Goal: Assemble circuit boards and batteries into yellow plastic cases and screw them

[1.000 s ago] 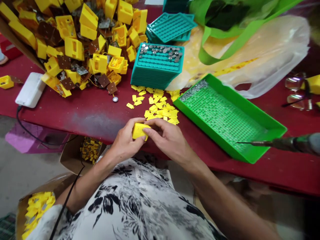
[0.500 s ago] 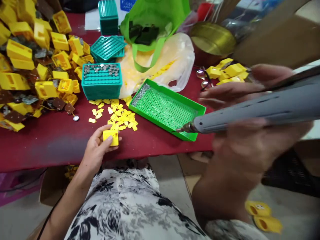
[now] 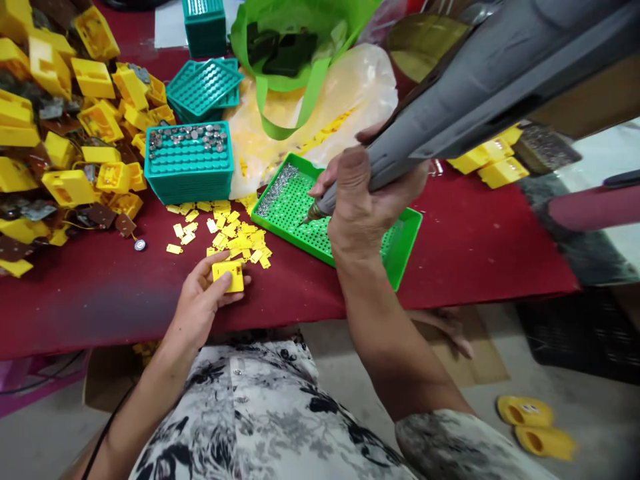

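Observation:
Between the thumb and fingers of my left hand (image 3: 203, 293) is a small yellow plastic case (image 3: 229, 276), held near the table's front edge. My right hand (image 3: 363, 200) is wrapped round a long grey electric screwdriver (image 3: 430, 113). Its bit points down and left over the green perforated tray (image 3: 410, 247). Whether the tip touches the tray I cannot tell. Small silvery screws (image 3: 278, 190) are heaped at the tray's left end, with others spread over its holes. Small yellow plastic covers (image 3: 243, 240) lie loose just beyond my left hand.
Yellow cases with wires (image 3: 70, 187) are piled at the left. Teal trays (image 3: 190, 177) stand stacked behind the covers, button cells on top. A green bag (image 3: 290, 87) lies on a clear plastic bag (image 3: 370, 73). More yellow cases (image 3: 503, 172) sit at the right.
My right hand has swung the screwdriver leftward, so its tip has gone from the tray's near right corner to above its left part. My left hand still holds the case, nearly unmoved.

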A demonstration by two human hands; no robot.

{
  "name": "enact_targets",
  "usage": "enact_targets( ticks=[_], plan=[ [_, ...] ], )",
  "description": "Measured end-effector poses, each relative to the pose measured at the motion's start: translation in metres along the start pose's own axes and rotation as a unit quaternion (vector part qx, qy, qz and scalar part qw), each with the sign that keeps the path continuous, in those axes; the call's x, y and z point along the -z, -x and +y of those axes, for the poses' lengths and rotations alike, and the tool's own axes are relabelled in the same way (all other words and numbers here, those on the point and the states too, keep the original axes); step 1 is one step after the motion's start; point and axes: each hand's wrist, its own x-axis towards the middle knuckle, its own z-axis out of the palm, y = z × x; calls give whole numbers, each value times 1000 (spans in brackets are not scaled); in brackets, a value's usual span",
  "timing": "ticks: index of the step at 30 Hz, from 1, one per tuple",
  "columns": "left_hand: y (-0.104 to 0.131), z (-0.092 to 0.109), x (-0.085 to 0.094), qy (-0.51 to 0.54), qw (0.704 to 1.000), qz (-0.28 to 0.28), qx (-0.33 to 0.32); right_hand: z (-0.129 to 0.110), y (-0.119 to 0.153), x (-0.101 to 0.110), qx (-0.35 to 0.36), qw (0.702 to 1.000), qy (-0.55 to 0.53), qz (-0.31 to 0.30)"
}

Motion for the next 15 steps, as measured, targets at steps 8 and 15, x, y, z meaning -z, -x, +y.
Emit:
enact_targets(
  ticks=[8,15],
  plan=[
    [-1,1,3,-1,1000,-2,15,23,0,-6,-5,995,91,-36],
    [-1,3,1,-3,1000,1,18,10,3,-8,-20,995,95,-12]
  ],
)
